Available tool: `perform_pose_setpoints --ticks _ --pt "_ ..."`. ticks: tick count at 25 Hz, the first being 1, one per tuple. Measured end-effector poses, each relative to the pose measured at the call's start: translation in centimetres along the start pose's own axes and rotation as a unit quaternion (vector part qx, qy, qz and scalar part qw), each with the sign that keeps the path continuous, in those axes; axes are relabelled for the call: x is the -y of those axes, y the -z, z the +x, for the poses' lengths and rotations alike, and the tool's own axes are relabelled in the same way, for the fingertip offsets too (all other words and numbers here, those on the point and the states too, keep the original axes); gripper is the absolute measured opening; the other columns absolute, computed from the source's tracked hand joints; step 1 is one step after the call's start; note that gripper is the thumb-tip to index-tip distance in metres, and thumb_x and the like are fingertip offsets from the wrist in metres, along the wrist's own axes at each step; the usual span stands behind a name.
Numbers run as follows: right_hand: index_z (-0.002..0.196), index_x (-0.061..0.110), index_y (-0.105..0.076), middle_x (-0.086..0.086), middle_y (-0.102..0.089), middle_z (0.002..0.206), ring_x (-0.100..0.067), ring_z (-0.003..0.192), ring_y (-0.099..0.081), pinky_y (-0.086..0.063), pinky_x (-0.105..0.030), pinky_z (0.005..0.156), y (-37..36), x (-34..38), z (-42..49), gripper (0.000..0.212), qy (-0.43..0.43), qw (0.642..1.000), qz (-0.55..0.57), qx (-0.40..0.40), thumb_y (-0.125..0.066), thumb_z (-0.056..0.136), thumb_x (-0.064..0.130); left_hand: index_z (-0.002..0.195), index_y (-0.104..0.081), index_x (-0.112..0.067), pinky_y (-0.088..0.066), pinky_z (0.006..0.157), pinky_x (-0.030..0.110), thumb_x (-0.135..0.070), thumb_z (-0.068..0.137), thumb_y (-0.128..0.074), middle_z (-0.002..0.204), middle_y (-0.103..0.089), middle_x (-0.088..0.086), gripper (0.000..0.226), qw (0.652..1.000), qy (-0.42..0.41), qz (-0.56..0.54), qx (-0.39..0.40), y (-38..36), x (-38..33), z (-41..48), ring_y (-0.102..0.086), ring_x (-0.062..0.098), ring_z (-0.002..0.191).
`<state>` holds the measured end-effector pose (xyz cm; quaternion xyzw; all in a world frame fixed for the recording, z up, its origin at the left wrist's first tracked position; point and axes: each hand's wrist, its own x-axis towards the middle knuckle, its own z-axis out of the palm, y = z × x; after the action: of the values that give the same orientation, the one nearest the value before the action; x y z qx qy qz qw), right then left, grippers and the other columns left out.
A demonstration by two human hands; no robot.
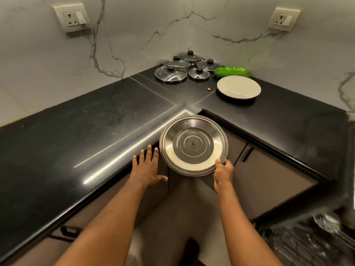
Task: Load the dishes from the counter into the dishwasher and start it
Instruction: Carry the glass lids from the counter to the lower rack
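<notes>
The right hand [223, 170] pinches the rim of a steel plate [193, 145], thumb on top; the left hand [148, 167] is spread open beside it, holding nothing.

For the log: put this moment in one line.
right hand grips steel plate | left hand open | lids, white plate on counter

Walls: white marble-look wall panels w/ grey veins [57, 60], meeting in a corner behind the counter.
Sockets: cream square socket-and-switch plate [72, 18] on left wall; second cream socket plate [284, 19] on right wall.
Counter: glossy black stone L-shaped counter [76, 131], thin seam lines across top.
Cabinets: brown flat-front cabinet doors [269, 181] under counter; dark bar handle [247, 154] on one.
Floor: pale smooth floor [163, 212].
Light: bright streaks reflected along counter's front edge, nr inner corner.
</notes>
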<state>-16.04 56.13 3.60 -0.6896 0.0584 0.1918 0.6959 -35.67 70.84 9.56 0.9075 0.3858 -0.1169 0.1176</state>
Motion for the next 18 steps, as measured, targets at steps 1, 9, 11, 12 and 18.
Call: perform_pose_setpoints --ticks 1,9,11,12,18 --pt "0.097 0.017 -0.058 -0.016 -0.067 0.108 -0.027 0.094 -0.063 -0.053 -0.045 0.089 1.0 -0.7 -1.6 0.008 -0.003 1.000 0.003 -0.007 -0.053 0.096 0.010 0.154 0.018 -0.019 0.004 0.120 0.054 -0.063 0.083 -0.063 0.160 0.026 0.008 0.116 1.000 -0.010 0.002 0.005 -0.8 0.2 -1.4 0.017 0.033 0.149" --pt "0.107 0.012 -0.056 -0.010 -0.063 0.102 -0.024 0.091 -0.060 -0.054 -0.044 0.083 11.4 -4.2 -14.1 0.011 -0.043 0.998 0.022 -0.038 -0.049 0.099 0.009 0.153 0.020 -0.018 0.007 0.119 0.055 -0.054 0.084 -0.068 0.159 0.029 0.008 0.118 0.996 -0.053 0.003 0.069 -6.4 -0.2 -13.0 0.020 0.033 0.148" --pt "0.110 0.009 -0.056 -0.009 -0.061 0.099 -0.022 0.087 -0.059 -0.055 -0.040 0.075 14.9 -4.5 -16.4 0.012 -0.046 0.997 0.034 -0.048 -0.048 0.100 0.009 0.153 0.019 -0.017 0.007 0.119 0.055 -0.054 0.083 -0.069 0.159 0.028 0.008 0.119 0.995 -0.066 0.009 0.071 -7.5 -1.6 -15.5 0.019 0.033 0.148" --pt "0.112 0.007 -0.055 -0.009 -0.061 0.098 -0.021 0.085 -0.059 -0.055 -0.036 0.070 16.7 -4.8 -17.1 0.014 -0.045 0.997 0.040 -0.056 -0.047 0.100 0.009 0.153 0.019 -0.017 0.006 0.119 0.055 -0.054 0.083 -0.069 0.159 0.028 0.008 0.118 0.995 -0.073 0.007 0.073 -7.9 -2.5 -16.6 0.019 0.033 0.148" --pt "0.107 0.006 -0.056 -0.016 -0.061 0.102 -0.026 0.089 -0.059 -0.055 -0.044 0.075 25.8 -7.3 -19.4 0.011 -0.054 0.992 0.057 -0.098 -0.050 0.099 0.006 0.154 0.018 -0.016 0.006 0.118 0.054 -0.057 0.085 -0.065 0.159 0.027 0.009 0.116 0.994 -0.095 0.024 0.055 -11.1 -7.9 -23.6 0.019 0.033 0.148"
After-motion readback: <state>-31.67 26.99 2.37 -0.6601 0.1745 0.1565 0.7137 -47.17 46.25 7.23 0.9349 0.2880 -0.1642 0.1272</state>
